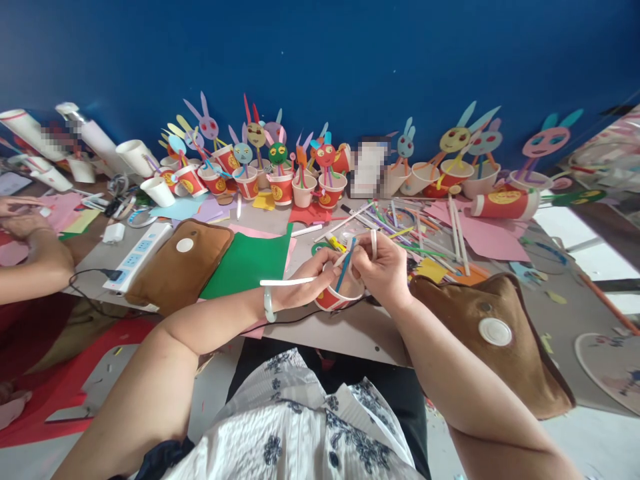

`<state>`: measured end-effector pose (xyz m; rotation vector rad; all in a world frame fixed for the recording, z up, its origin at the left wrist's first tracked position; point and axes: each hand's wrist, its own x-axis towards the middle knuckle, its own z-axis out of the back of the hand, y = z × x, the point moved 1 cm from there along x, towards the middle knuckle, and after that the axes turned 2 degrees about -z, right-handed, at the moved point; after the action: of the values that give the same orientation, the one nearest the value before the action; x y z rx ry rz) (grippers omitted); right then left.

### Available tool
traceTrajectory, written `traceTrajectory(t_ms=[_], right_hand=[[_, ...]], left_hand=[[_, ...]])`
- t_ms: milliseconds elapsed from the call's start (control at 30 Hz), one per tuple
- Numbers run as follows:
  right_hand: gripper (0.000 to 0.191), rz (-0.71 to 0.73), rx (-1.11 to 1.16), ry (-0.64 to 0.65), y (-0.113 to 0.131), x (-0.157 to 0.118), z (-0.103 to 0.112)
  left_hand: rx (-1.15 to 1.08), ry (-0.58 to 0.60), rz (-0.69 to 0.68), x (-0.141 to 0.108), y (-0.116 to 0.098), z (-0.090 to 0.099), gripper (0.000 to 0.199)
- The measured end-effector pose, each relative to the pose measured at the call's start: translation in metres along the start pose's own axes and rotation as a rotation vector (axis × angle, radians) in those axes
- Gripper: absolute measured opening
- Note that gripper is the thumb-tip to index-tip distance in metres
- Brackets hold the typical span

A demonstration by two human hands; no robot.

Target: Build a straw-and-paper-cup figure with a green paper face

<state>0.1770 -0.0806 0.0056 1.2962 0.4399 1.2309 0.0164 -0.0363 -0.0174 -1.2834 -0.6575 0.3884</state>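
Note:
My left hand [316,275] is closed around a thin white stick [285,283], whose end juts out toward my wrist. My right hand [384,267] is pinched beside a narrow blue strip [345,268], and its fingertips nearly meet those of my left hand there. A short white piece [374,244] shows at the fingers of my right hand; whether it is held or worn I cannot tell. Beneath both hands stands a red and white paper cup [327,300], upright, with the strip slanting across its mouth. The exact contact at the fingertips is partly hidden.
Paper cups with rabbit-faced figures [326,157] line the blue wall. Brown pouches [183,267] lie on both sides, with green paper [245,263] at left. Coloured sticks [400,220] are scattered behind my right hand. A power strip [140,257] and another person's arm [37,260] are at left.

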Motion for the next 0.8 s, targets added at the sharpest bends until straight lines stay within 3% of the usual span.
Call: traceTrajectory(t_ms=[467,600,667,800], right_hand=[[0.013,-0.012,0.107,0.181,-0.005,0.006,0.004],[0.042,0.033,0.214,0.221,-0.013,0.013,0.005],[0.056,0.053,0.292,0.161,-0.021,0.021,0.010],[0.057,0.013,0.348,-0.171,-0.043,0.045,0.027]], left_hand=[[-0.037,-0.041,0.013,0.003,0.004,0.002,0.038],[-0.212,-0.177,0.041,0.011,0.011,0.007,0.042],[-0.287,-0.272,0.050,0.016,0.011,0.016,0.039],[-0.361,-0.516,-0.038,0.028,0.004,0.045,0.031]])
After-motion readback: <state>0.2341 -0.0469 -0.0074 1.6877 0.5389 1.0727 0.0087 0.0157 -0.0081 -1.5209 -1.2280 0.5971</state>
